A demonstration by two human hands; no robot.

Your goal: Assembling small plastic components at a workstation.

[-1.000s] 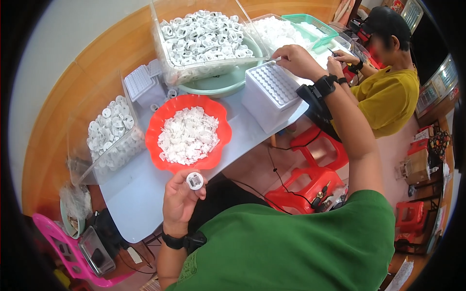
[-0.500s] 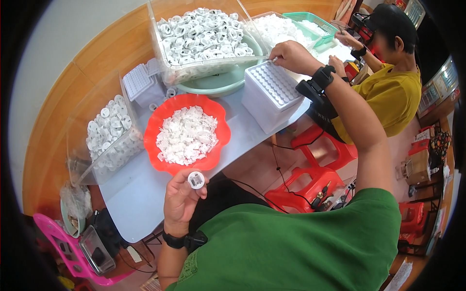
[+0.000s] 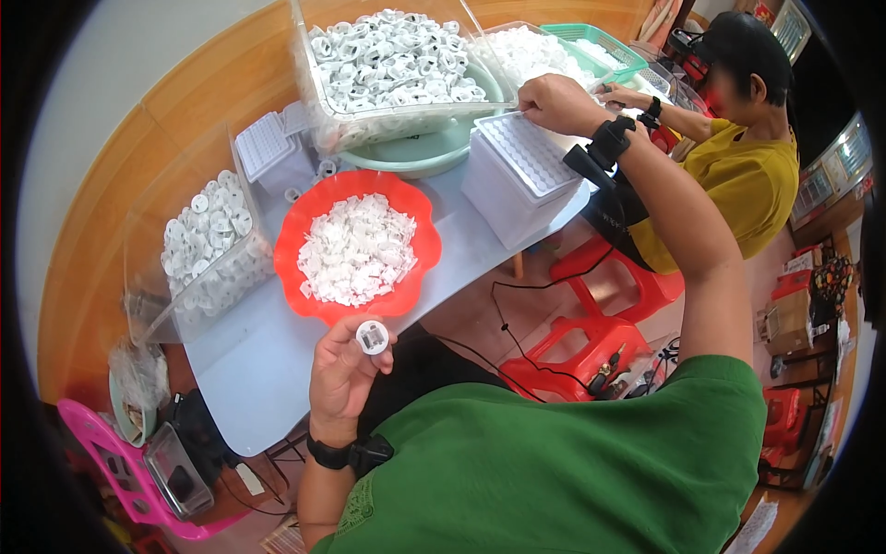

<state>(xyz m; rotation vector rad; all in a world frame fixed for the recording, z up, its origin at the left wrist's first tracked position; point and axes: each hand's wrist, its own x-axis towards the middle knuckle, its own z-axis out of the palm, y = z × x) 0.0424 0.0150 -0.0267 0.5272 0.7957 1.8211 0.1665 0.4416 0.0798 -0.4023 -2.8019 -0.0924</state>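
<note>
- A green shirt (image 3: 563, 452) filled the nearest space, and past it the person's left hand (image 3: 340, 374) was raised, a black band (image 3: 346, 452) around the wrist
- Its fingers grasped a white round piece (image 3: 373, 338), pinched at the sides, face up, so I could see a grey insert within the ring
- Just beyond stood a wavy-rimmed red bowl (image 3: 288, 249) on the pale blue desk (image 3: 242, 369), heaped with small white bits (image 3: 355, 249)
- To the bowl's left, a clear bin (image 3: 166, 323) held a pile of white discs (image 3: 208, 222)
- To the right, a red stool (image 3: 598, 343) stood on the floor
- Near the desk's edge sat a white box (image 3: 503, 198), its top set with rows of small round shapes
- The right hand (image 3: 563, 103) was at the box's far edge, fingers bent; whether they grasped anything, I couldn't tell
- Behind the bowl, a larger clear bin (image 3: 406, 115) brimmed with white parts above a pale green basin (image 3: 429, 162)
- Farther off, a co-worker in a yellow shirt (image 3: 738, 194) worked near a green basket (image 3: 628, 62)
</note>
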